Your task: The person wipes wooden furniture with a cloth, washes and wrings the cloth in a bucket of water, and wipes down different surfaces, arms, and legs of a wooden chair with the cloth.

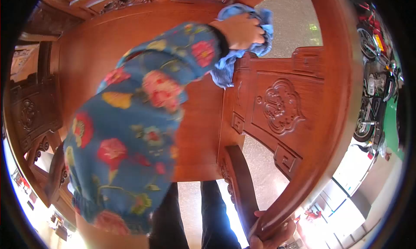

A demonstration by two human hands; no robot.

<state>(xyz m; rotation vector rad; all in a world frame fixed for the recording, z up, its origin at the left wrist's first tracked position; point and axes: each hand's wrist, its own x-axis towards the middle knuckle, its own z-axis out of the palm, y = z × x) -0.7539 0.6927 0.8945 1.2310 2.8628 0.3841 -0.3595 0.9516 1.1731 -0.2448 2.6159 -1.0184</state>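
My left hand (pixel 240 31), in a blue floral sleeve (pixel 143 97), is closed on a crumpled blue cloth (pixel 223 75). It presses the cloth near the far right corner of a reddish-brown wooden chair, where the seat (pixel 201 132) meets the carved side panel (pixel 281 106). Part of the cloth hangs down over the seat edge. At the bottom right my right hand (pixel 281 234) wraps round the front end of the chair's armrest (pixel 342 119). The sleeve hides much of the seat's left part.
A curved wooden post (pixel 240 175) stands below the armrest at the front right. The carved backrest (pixel 123 4) rises at the far side, and another carved panel (pixel 32 112) is at the left. Motorcycles (pixel 370 84) are parked beyond the armrest. My legs (pixel 214 214) are at the seat's front edge.
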